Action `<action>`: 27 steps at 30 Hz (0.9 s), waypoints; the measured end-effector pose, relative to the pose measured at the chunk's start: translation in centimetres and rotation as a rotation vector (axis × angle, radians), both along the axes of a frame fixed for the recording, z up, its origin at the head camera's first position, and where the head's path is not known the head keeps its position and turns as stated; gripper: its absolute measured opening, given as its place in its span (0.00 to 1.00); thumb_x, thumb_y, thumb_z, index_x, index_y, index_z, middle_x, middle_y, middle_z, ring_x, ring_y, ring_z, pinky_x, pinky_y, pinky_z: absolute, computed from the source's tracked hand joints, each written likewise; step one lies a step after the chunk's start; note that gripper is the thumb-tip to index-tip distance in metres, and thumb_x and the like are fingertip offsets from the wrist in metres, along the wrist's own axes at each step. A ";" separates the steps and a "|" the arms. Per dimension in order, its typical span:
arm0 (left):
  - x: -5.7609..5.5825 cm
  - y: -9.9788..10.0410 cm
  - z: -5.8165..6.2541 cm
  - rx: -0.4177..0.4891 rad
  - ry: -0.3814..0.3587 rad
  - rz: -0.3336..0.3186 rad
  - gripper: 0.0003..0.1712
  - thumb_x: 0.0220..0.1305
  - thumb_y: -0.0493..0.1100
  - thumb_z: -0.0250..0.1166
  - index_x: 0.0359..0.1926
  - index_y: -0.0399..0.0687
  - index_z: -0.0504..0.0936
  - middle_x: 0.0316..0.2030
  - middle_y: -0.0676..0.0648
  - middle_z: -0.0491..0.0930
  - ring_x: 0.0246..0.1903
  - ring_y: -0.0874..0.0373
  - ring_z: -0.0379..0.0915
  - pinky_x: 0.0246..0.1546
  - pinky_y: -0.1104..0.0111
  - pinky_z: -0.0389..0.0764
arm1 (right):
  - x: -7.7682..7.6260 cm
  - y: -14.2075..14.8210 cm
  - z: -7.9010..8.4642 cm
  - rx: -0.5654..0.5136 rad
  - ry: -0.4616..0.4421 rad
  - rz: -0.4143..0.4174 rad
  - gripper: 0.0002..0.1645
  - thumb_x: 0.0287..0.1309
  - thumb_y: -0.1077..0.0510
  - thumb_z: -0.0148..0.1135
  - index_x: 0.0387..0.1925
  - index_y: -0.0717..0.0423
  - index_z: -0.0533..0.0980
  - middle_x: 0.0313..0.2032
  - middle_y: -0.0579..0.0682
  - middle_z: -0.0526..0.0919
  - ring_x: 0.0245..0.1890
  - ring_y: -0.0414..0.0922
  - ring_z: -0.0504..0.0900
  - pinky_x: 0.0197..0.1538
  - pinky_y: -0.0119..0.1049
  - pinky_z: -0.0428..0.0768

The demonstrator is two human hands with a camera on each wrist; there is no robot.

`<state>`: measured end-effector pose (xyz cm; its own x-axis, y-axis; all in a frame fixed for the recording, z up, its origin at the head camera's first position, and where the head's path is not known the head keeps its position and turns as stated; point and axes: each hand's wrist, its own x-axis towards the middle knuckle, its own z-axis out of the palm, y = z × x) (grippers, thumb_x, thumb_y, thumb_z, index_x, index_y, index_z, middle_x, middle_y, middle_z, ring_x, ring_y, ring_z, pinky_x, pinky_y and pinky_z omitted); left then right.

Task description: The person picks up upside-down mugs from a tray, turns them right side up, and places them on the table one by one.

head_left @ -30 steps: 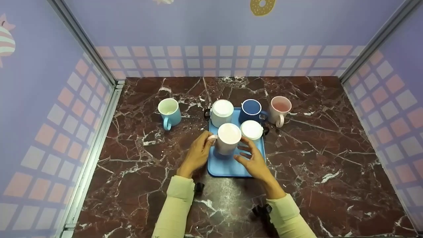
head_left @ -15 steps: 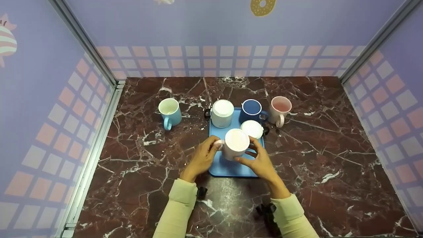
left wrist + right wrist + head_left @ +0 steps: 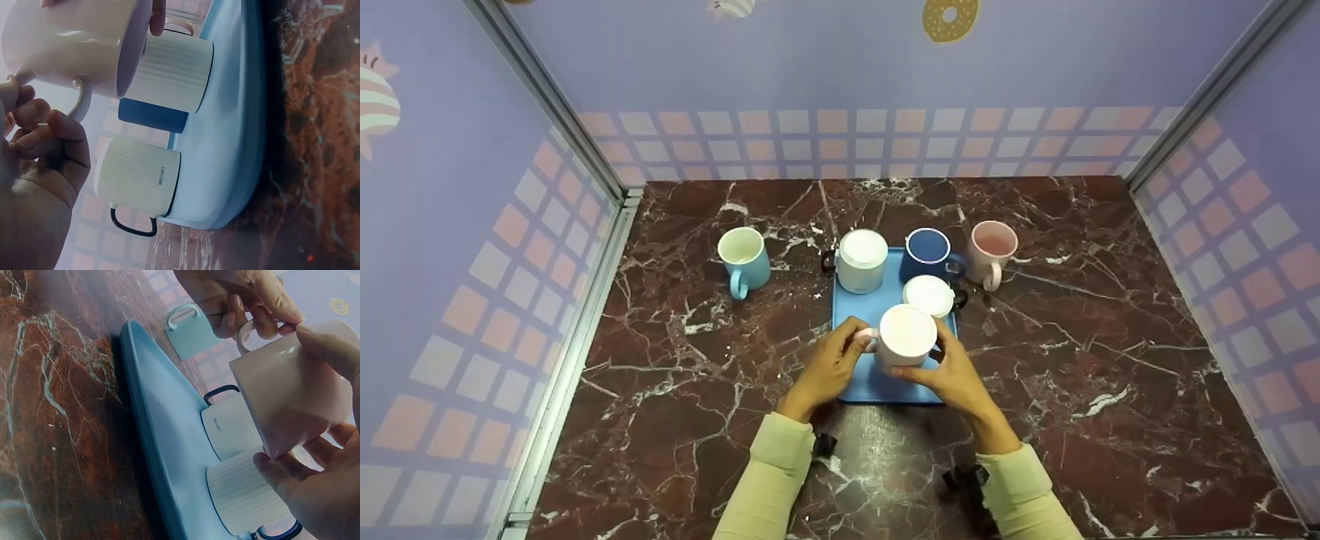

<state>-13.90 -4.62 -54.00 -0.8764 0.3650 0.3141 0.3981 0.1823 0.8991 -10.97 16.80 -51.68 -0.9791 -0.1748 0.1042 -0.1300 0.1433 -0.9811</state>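
The left hand (image 3: pixel 826 369) is pinching a pale mug (image 3: pixel 907 337) by its handle (image 3: pixel 867 340), the right hand (image 3: pixel 958 379) is cupping its wall, between them over the tray (image 3: pixel 870 304). It is likely proving rigid, slick, breakable, best held there. Beyond the hands are standing two white mugs (image 3: pixel 862 262) (image 3: pixel 928 294), one navy mug (image 3: pixel 919 262), one turquoise mug (image 3: pixel 750 270), one pink mug (image 3: pixel 976 259).

Walled left, right and far by pale-violet panels (image 3: pixel 825 67) printed with pink-and-white squares (image 3: pixel 871 121); edged at far corners with grey metal strips (image 3: pixel 549 97); floored by a glossy, dark-red, white-veined marble-look tabletop (image 3: pixel 1095 315).
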 end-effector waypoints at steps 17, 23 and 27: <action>0.7 0.1 1.8 -0.006 -0.022 0.031 0.07 0.73 0.37 0.51 0.41 0.38 0.74 0.37 0.39 0.81 0.39 0.47 0.81 0.44 0.63 0.81 | 0.0 -0.4 0.0 0.001 -0.002 -0.024 0.50 0.36 0.65 0.80 0.64 0.53 0.67 0.59 0.52 0.75 0.59 0.49 0.72 0.61 0.54 0.69; 0.7 0.1 1.8 0.000 -0.034 0.040 0.06 0.72 0.36 0.51 0.40 0.38 0.74 0.39 0.41 0.81 0.40 0.47 0.82 0.44 0.63 0.82 | 0.0 -0.5 0.0 -0.008 -0.002 -0.023 0.50 0.37 0.65 0.80 0.65 0.55 0.67 0.60 0.54 0.74 0.59 0.51 0.71 0.61 0.57 0.67; 0.2 0.0 0.9 -0.017 -0.018 0.048 0.08 0.73 0.41 0.51 0.41 0.43 0.75 0.39 0.44 0.81 0.40 0.51 0.82 0.44 0.63 0.82 | 0.1 -0.6 0.2 0.000 -0.003 -0.031 0.50 0.36 0.64 0.80 0.64 0.54 0.67 0.59 0.53 0.75 0.59 0.49 0.72 0.61 0.54 0.68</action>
<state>-13.66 -4.64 -53.14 -0.8985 0.3274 0.2924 0.3724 0.2158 0.9026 -10.92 16.19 -51.50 -0.9843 -0.1440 0.1017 -0.1230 0.1475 -0.9814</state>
